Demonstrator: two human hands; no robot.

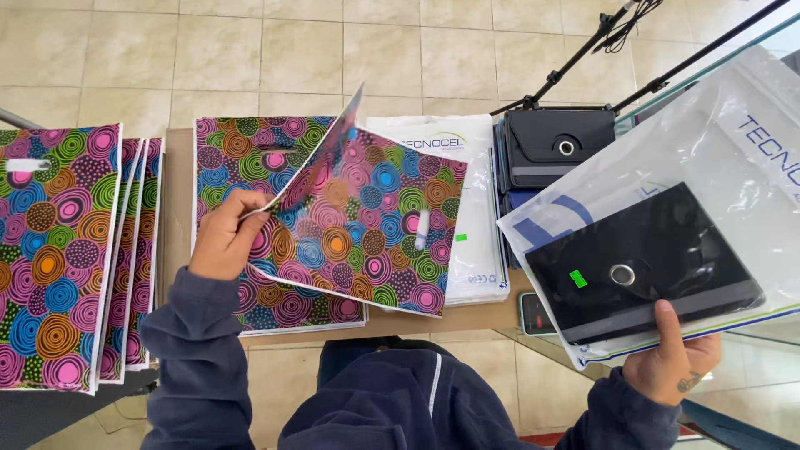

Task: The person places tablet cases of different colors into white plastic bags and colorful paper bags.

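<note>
My left hand pinches the edge of a colourful bag with a circle pattern and lifts it open above a stack of the same bags. My right hand holds a clear plastic sleeve by its lower edge. Inside the sleeve lies a black tablet case with a round metal ring and a small green sticker. The sleeve hangs to the right of the open bag, apart from it.
Another pile of patterned bags lies at the left. White plastic bags and stacked black cases sit behind on a brown tabletop. A phone lies near the edge. Tripod legs stand on the tiled floor.
</note>
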